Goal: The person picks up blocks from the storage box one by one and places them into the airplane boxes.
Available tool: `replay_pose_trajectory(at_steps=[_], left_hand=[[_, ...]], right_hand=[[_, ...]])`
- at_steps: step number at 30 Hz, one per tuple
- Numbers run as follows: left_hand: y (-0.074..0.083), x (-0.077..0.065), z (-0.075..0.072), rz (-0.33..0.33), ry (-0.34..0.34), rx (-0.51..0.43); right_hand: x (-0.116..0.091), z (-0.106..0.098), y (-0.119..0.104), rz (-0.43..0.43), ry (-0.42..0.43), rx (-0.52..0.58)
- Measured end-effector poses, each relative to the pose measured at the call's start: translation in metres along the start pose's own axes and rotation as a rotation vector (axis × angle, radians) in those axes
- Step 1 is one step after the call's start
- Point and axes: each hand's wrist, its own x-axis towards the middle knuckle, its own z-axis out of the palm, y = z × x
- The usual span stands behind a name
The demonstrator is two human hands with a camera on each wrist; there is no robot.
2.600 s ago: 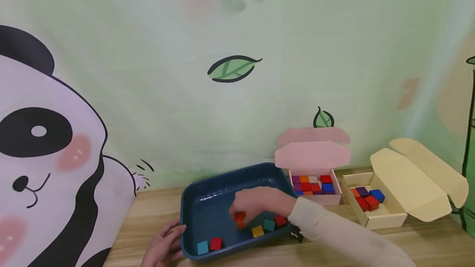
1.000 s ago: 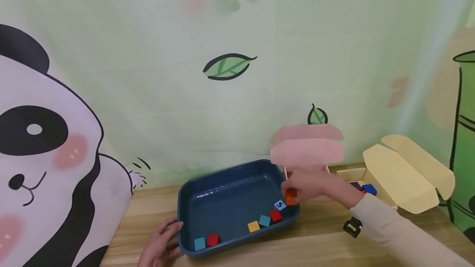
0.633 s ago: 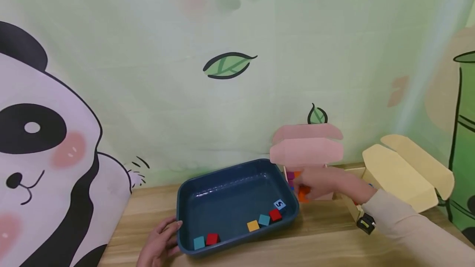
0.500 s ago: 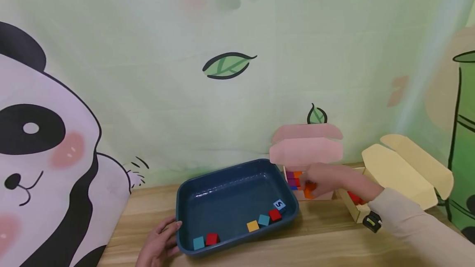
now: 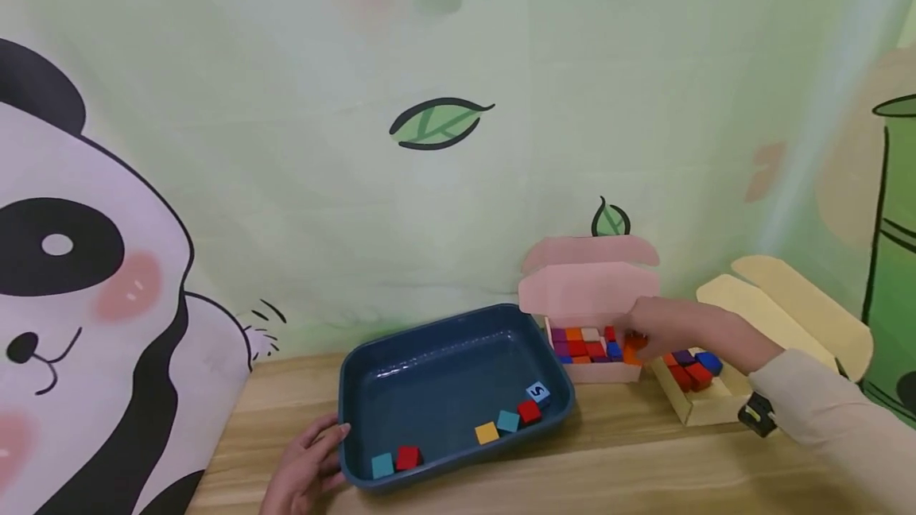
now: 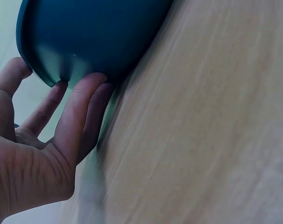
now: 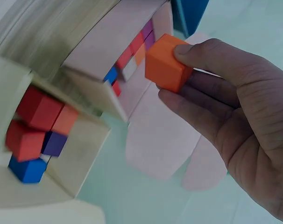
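My right hand (image 5: 661,328) pinches an orange block (image 7: 167,63) between thumb and fingers. In the head view it is over the right end of the pink box (image 5: 601,373), which holds several red, purple, orange, blue and white blocks. In the right wrist view the block is held in front of that box. My left hand (image 5: 304,463) touches the left end of the dark blue tray (image 5: 458,463). In the left wrist view its fingers (image 6: 74,112) rest against the tray's outer wall. Several loose blocks lie in the tray, among them a yellow block (image 5: 487,433) and a light blue block marked S (image 5: 538,394).
A cream box (image 5: 704,412) with its lid folded back stands right of the pink one and holds several red, orange, purple and blue blocks. The pink lid (image 5: 587,288) stands up near the printed backdrop (image 5: 322,181). All stand on a wooden table (image 5: 608,459).
My right hand has picked the orange block out of the tray and carried it right, over the pink box. The S block has come into sight. My left hand stays at the tray.
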Motion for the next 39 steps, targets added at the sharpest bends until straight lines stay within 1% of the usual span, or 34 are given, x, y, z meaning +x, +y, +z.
replay_pose_trajectory(at_steps=[2,6,10,13,15,19,21,25,28,31,39], left_hand=[[-0.002,0.0,0.001,0.0,-0.004,-0.003],[-0.003,0.0,0.001,-0.005,-0.008,-0.003],[-0.003,0.0,0.001,-0.006,-0.005,-0.006],[-0.002,0.0,0.001,0.004,-0.008,-0.006],[-0.001,0.0,0.001,0.008,-0.005,-0.011],[-0.002,-0.001,0.0,0.011,-0.005,-0.007],[-0.002,-0.001,0.0,0.009,-0.002,-0.009],[-0.004,0.0,0.0,0.003,0.0,-0.006],[-0.004,0.001,0.0,0.003,-0.002,-0.007],[-0.005,0.0,-0.001,0.002,-0.003,-0.007],[-0.002,-0.002,0.0,-0.004,0.002,-0.011]], right_hand=[[-0.005,0.001,0.007,0.008,-0.018,0.002],[-0.014,-0.001,0.022,0.0,-0.029,0.019],[-0.024,-0.005,0.039,0.031,-0.069,0.036],[-0.028,-0.009,0.051,0.053,-0.115,0.005],[-0.03,-0.011,0.059,0.058,-0.133,-0.057],[-0.032,-0.012,0.073,0.082,-0.129,-0.174],[-0.032,-0.011,0.078,0.11,-0.118,-0.203],[-0.03,-0.004,0.087,0.154,-0.106,-0.197],[-0.027,0.0,0.094,0.168,-0.105,-0.187],[-0.026,0.003,0.1,0.167,-0.103,-0.194],[-0.024,0.013,0.11,0.126,-0.099,-0.185]])
